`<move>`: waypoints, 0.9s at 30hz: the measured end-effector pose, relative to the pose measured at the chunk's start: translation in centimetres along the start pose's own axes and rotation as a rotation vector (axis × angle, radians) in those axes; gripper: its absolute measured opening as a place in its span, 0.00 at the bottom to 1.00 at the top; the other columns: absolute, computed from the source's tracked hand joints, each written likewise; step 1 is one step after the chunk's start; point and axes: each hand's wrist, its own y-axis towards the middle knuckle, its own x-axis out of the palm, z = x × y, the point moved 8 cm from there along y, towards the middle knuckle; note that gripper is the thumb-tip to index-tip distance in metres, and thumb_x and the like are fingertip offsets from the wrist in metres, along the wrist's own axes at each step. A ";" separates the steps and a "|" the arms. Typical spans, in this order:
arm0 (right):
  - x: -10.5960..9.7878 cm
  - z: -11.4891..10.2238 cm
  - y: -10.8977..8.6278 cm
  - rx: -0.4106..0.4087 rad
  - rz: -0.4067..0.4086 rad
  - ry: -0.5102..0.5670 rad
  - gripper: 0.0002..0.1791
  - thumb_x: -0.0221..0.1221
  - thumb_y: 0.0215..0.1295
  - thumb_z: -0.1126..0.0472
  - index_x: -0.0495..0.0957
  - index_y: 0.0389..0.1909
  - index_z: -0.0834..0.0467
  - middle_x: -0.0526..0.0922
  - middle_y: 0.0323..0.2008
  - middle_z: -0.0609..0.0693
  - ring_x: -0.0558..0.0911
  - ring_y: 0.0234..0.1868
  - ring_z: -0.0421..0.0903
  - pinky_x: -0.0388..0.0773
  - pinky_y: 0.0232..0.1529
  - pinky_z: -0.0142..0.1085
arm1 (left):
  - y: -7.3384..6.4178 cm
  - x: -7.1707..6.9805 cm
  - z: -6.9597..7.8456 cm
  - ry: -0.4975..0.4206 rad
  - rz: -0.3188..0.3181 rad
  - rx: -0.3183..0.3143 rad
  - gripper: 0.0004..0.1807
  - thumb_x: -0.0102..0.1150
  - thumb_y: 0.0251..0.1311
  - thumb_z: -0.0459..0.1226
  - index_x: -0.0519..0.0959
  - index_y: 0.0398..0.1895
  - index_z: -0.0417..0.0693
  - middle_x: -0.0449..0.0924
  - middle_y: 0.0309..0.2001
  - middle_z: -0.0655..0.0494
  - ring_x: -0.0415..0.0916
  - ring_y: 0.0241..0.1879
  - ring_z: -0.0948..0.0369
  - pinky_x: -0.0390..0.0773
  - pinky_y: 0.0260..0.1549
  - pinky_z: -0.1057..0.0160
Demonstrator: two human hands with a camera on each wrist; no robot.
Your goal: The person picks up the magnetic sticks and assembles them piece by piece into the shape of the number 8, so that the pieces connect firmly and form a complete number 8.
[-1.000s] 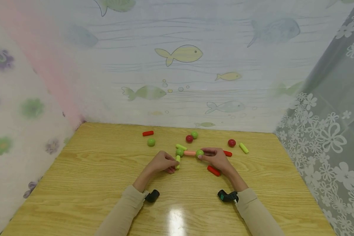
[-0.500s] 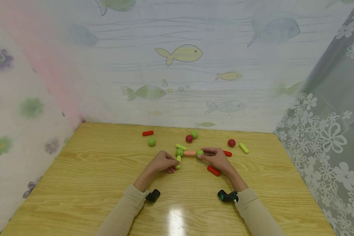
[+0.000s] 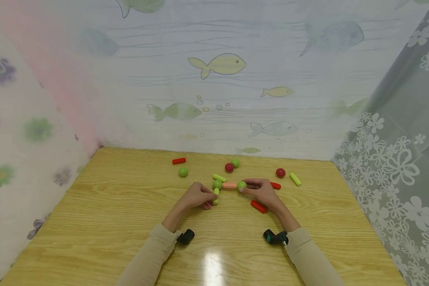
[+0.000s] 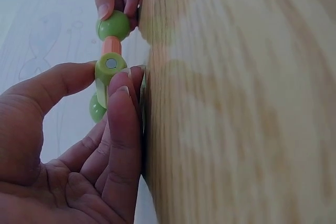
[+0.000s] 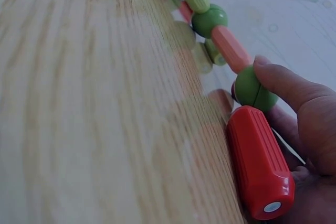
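Clock directions follow the head view, 12 o'clock pointing away from the person. The left hand (image 3: 199, 195), thumb and fingertips brought to a narrow pinch, grips a glossy yellow-green ribbed plastic rod (image 3: 216, 191). The rod's far end meets a shiny green plastic ball (image 3: 217, 184) at its 6 o'clock side; from that ball's 3 o'clock side runs a salmon-orange ribbed plastic rod (image 3: 230, 185), ending in a second green ball (image 3: 241, 185). The right hand (image 3: 262, 192) pinches this second ball between thumb and fingers. A red ribbed plastic rod (image 3: 259, 206) lies on the wood-grain table (image 3: 128, 206) just beside the right hand, at 6 o'clock. A dark red glossy ball (image 3: 229, 167) sits near the orange rod, at 12 o'clock; another dark red ball (image 3: 280, 172) lies between 2 and 3 o'clock.
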 end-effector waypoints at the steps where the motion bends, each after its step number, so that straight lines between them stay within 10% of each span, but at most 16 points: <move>1: 0.1 -0.5 -0.2 0.001 -0.003 -0.004 0.24 0.68 0.66 0.62 0.79 0.61 0.67 0.83 0.58 0.63 0.83 0.58 0.54 0.81 0.56 0.42 | 0.0 0.0 0.0 0.000 0.000 0.000 0.11 0.65 0.66 0.36 0.88 0.35 0.34 0.86 0.24 0.49 0.81 0.21 0.63 0.84 0.25 0.65; 27: 0.2 -1.8 -1.0 0.009 0.003 -0.004 0.25 0.68 0.66 0.61 0.79 0.61 0.66 0.84 0.57 0.61 0.84 0.55 0.50 0.81 0.53 0.37 | 0.1 0.1 -0.2 0.019 -0.032 0.021 0.14 0.64 0.68 0.39 0.86 0.39 0.33 0.86 0.26 0.50 0.82 0.23 0.63 0.85 0.27 0.64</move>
